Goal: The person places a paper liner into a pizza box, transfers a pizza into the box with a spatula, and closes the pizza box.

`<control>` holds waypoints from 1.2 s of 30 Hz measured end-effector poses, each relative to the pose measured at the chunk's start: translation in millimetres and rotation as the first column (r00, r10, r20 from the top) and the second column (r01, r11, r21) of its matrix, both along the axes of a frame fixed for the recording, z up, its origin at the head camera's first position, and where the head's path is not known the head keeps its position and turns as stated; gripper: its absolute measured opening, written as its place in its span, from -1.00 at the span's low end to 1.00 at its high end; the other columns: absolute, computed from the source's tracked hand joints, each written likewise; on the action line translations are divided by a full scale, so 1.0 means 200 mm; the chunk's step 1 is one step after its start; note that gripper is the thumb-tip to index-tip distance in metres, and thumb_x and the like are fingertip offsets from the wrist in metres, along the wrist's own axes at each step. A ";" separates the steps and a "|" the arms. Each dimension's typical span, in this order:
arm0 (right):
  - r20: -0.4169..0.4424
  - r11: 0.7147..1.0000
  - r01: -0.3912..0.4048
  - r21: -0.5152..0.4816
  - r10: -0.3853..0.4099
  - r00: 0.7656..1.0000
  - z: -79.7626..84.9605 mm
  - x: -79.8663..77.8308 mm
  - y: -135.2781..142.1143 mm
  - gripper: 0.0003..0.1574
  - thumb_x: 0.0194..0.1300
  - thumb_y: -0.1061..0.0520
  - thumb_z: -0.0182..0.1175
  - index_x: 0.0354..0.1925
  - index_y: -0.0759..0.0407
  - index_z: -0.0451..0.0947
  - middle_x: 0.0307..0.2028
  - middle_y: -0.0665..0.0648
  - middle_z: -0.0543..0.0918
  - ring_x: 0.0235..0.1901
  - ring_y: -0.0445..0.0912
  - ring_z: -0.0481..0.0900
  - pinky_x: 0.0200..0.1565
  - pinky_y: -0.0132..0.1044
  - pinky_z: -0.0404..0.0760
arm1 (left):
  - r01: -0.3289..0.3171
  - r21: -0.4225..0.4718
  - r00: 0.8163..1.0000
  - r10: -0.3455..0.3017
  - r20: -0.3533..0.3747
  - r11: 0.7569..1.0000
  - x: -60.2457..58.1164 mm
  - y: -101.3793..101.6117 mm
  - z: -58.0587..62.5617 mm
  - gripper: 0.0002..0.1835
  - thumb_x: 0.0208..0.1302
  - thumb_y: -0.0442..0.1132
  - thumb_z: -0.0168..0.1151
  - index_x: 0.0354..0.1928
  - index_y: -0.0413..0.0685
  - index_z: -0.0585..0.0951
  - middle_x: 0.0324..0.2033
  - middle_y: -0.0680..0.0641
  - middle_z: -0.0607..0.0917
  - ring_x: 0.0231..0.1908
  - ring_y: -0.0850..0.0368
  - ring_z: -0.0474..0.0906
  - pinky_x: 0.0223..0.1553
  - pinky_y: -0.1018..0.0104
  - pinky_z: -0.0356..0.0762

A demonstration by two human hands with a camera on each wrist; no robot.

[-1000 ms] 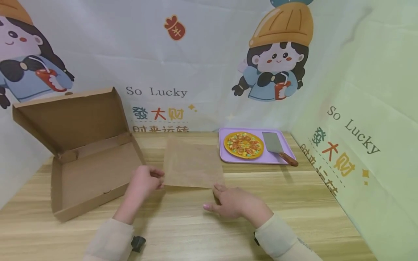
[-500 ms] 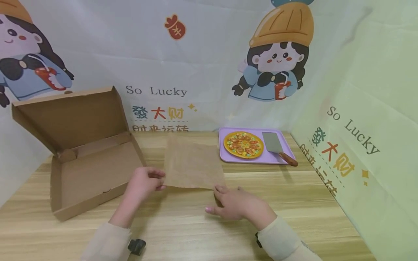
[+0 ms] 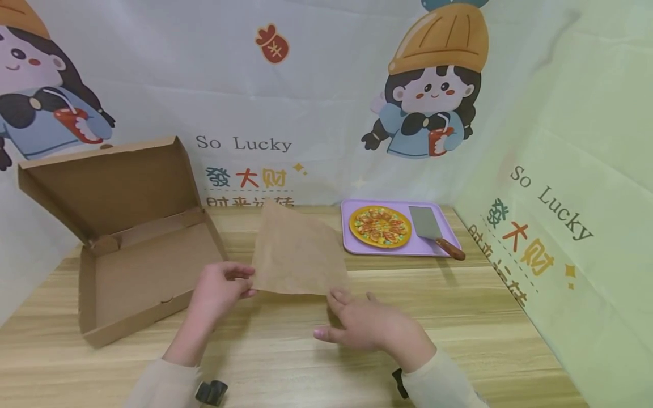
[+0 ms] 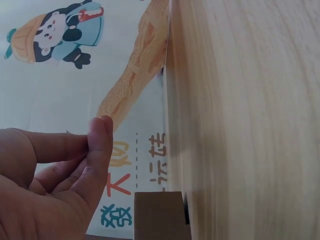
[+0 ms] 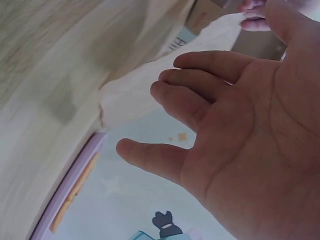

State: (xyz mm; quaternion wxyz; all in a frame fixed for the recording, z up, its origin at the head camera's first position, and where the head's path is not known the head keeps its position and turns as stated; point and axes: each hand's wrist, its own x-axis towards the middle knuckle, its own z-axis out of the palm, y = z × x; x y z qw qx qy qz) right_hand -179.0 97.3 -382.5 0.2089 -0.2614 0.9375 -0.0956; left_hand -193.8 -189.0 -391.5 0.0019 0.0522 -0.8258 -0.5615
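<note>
In the head view, a thin sheet of brown paper (image 3: 298, 252) spans the space between the hands, its far left corner raised. My left hand (image 3: 221, 289) pinches the near left corner between thumb and forefinger. The left wrist view shows the sheet (image 4: 137, 62) edge-on beyond the fingertips, wavy and lifted off the wood. My right hand (image 3: 367, 320) is spread at the near right corner, fingertips overlapping the paper there. From the right wrist view, the fingers of my right hand (image 5: 235, 125) are extended with nothing gripped, the pale sheet (image 5: 135, 95) lying behind them.
An open cardboard box (image 3: 148, 266) stands at the left with its lid up. At the back right, a purple tray (image 3: 352, 246) holds a toy pizza (image 3: 380, 226) and a spatula (image 3: 427, 224) with a wooden handle. A printed cloth (image 3: 326, 113) rises behind the wooden table (image 3: 291, 362).
The paper has risen at its left side, its far left corner now higher and overlapping the cloth. Both hands have shifted only slightly; the box and tray have stayed put.
</note>
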 end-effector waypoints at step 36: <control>0.002 0.974 0.096 -0.204 -0.097 0.995 0.08 0.08 0.11 0.05 0.56 -0.51 -0.02 0.67 0.08 0.15 0.69 0.23 0.13 0.69 0.19 0.11 0.63 0.38 0.08 | -0.253 0.110 0.966 0.246 0.073 0.961 0.26 -0.40 0.05 -0.50 0.51 -0.36 0.27 0.41 -0.38 0.50 -0.16 0.31 0.75 -0.28 0.39 0.82 -0.08 0.54 0.75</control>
